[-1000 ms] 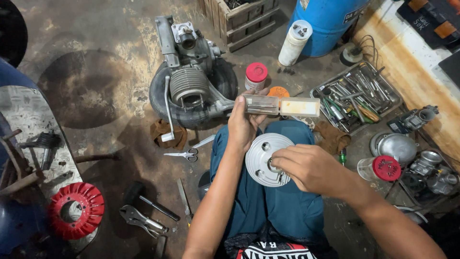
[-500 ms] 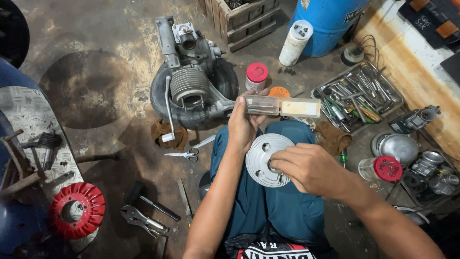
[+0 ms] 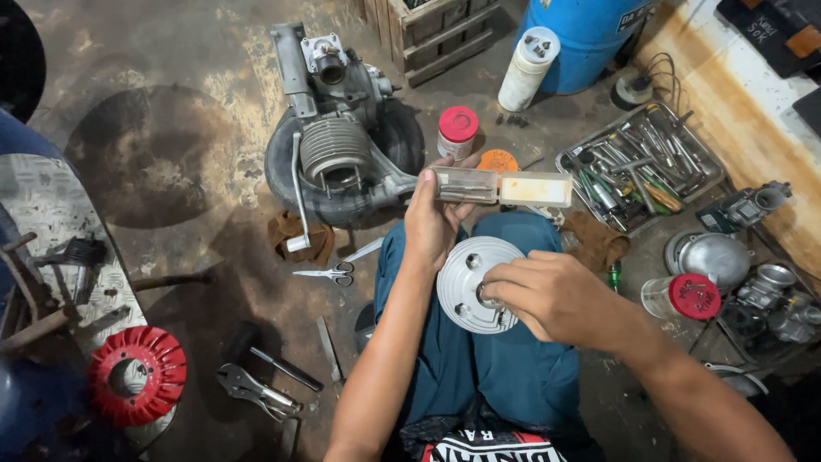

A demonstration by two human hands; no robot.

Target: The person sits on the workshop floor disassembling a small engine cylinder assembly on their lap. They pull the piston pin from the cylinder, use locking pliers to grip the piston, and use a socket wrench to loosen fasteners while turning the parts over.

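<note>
My left hand (image 3: 434,216) holds up a long clear plastic case (image 3: 500,186) with small metal bits inside, its lid end hinged out to the right. My right hand (image 3: 547,295) pinches a small part at the middle of a round ribbed grey metal cover (image 3: 466,274) that rests on my knee in teal trousers. Beyond the case an engine (image 3: 338,141) sits on a black tyre (image 3: 282,162) on the stained floor.
Scissors (image 3: 329,274), pliers (image 3: 252,389) and a hammer (image 3: 265,355) lie at left, beside a red finned fan (image 3: 137,375). A tray of tools (image 3: 637,162), red-lidded jars (image 3: 457,130) (image 3: 684,297), carburettor parts (image 3: 744,205), a white bottle (image 3: 528,68) and a blue barrel (image 3: 590,34) sit at right.
</note>
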